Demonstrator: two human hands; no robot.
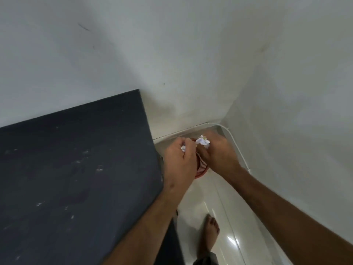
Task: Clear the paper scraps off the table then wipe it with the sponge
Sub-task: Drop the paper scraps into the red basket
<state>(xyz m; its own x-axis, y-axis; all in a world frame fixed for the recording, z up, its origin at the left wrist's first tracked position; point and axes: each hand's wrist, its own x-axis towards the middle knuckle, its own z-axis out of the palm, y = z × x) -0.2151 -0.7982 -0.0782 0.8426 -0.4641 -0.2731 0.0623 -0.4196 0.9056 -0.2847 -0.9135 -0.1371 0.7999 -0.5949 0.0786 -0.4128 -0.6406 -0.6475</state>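
While both hands hung together over the red slotted wastebasket (202, 166) on the floor beside the dark table (76, 169), the left hand (180, 157) curled round a small crumpled paper scrap (183, 148). The right hand (215, 152) pinched a larger white wad of paper scraps (203, 142) at its fingertips. A bare foot (211, 232) stood on glossy pale tile (225, 207).

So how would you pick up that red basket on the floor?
Grab the red basket by its top rim, reaching from above on the wall side. It stands upright with its mouth open upward, and the table crowds its other side. Both hands currently hold paper.
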